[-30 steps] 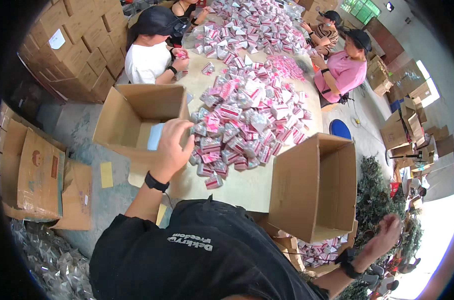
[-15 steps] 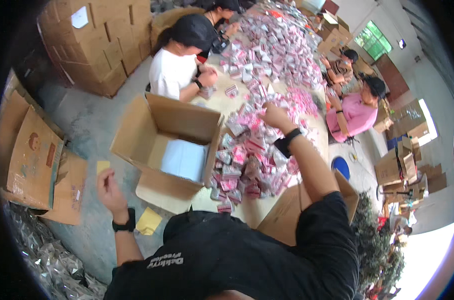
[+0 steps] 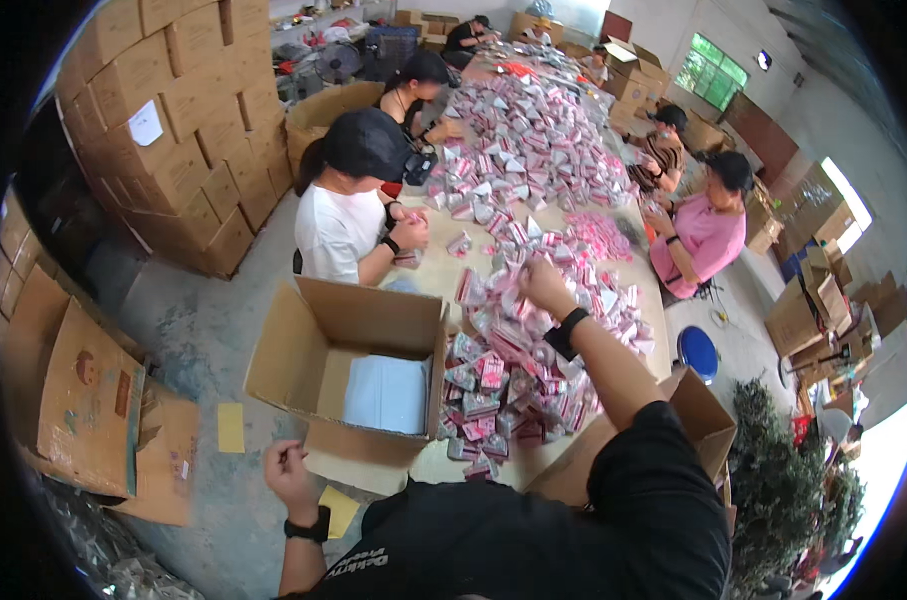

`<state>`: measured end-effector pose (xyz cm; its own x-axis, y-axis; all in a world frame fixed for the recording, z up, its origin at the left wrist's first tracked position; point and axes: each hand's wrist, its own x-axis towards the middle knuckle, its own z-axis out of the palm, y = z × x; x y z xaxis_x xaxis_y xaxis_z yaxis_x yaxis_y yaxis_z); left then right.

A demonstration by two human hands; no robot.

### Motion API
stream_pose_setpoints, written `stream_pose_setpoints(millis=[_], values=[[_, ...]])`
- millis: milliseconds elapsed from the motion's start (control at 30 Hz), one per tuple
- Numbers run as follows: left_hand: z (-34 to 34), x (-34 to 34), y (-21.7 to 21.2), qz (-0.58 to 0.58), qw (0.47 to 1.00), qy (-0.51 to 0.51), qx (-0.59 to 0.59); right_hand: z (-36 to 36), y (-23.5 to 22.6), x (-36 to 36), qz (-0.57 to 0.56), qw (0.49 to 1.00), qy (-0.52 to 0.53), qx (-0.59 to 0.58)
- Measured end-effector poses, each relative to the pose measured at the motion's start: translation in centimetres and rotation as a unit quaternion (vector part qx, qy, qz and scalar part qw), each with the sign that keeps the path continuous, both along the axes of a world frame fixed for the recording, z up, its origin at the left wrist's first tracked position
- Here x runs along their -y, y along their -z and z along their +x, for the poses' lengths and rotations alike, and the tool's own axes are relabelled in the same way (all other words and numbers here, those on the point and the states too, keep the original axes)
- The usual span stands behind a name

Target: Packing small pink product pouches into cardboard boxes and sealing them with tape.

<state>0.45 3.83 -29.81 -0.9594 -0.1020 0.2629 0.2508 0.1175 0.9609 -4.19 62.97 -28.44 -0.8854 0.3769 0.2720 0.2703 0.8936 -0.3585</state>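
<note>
Over the near part of a pile of small, wedge-shaped clear packets with pink and white stripes (image 3: 494, 375), my right hand (image 3: 549, 286) reaches forward. Its fingers are bent down and together among the packets; what they hold, if anything, is hidden. My left hand (image 3: 292, 480) hangs low at the left, off the table's near corner, loosely curled with fingers apart and nothing visible in it. Between the two hands stands an open cardboard box (image 3: 284, 365). A pale blue-white sheet or flat bag (image 3: 386, 394) lies on its bottom.
Another open carton (image 3: 699, 420) stands under my right arm. Co-workers sit along both sides of the long table (image 3: 444, 235), one in a white shirt (image 3: 339, 235) just beyond the box. Stacked cartons (image 3: 189, 150) rise at left. A blue stool (image 3: 697, 352) stands at right.
The view has shifted, showing more of the table's far end. My right hand stays over the packets, a little further forward among them. My left hand stays low beside the box, still loosely curled.
</note>
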Motion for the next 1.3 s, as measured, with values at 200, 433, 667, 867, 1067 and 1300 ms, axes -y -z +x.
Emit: stream_pose_setpoints(millis=[200, 433, 667, 867, 1067, 1300], values=[[-3.2, -6.5, -5.5, -0.098, 0.967, 0.158, -0.177, 8.5, -19.8, 5.4, -0.087, 0.974, -0.056, -0.201], [-1.8, -14.5, -6.4, -0.021, 0.930, 0.320, -0.180, 25.4, -34.5, 8.9, -0.039, 0.935, -0.040, -0.351], [0.3, -16.3, -5.0, -0.012, 0.900, 0.411, -0.145, 39.3, -31.7, 10.0, -0.059, 0.937, 0.148, -0.310], [1.3, -18.3, -4.6, -0.024, 0.878, 0.468, -0.100, 45.4, -25.7, 12.0, -0.093, 0.926, 0.311, -0.195], [2.0, -19.4, -4.3, -0.023, 0.874, 0.474, -0.100, 47.5, -21.7, 12.5, -0.107, 0.927, 0.349, -0.087], [1.8, -19.2, -4.4, -0.054, 0.872, 0.480, -0.083, 47.4, -17.4, 12.8, -0.280, 0.903, 0.327, 0.018]])
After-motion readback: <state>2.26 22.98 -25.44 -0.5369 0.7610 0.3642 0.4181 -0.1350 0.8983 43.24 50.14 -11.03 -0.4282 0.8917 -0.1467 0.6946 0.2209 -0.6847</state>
